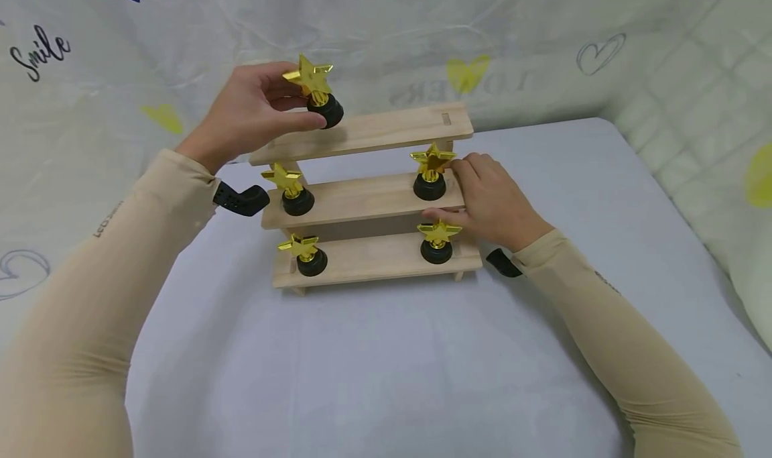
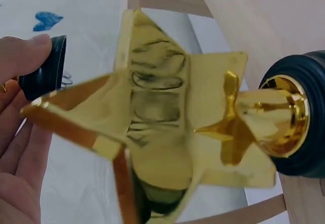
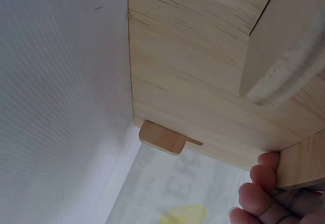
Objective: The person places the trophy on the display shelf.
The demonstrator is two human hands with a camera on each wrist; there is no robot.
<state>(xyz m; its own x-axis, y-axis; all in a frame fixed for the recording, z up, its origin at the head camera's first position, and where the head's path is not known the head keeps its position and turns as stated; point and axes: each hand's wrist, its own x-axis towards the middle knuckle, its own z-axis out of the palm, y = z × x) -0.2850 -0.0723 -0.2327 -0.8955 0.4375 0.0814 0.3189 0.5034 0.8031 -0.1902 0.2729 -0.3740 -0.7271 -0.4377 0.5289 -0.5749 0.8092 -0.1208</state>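
My left hand [image 1: 253, 106] pinches the black base of a gold star trophy [image 1: 313, 79] at the left part of the top board [image 1: 386, 128]. Whether that base touches the wood I cannot tell. In the left wrist view, fingers hold the black base [image 2: 43, 66] at the left edge, and another star trophy [image 2: 162, 102] fills the foreground. On the right, my right hand [image 1: 497, 200] grips the end of the middle board [image 1: 362, 198] of a three-step wooden stand. Its fingertips [image 3: 251, 196] curl against the stand's wood in the right wrist view.
Two star trophies stand on the middle board, left [image 1: 297, 202] and right [image 1: 429, 186]. Two more are on the bottom board, left [image 1: 311, 262] and right [image 1: 436, 251]. A white cloth covers the table [image 1: 374, 364], with a printed curtain [image 1: 362, 35] behind.
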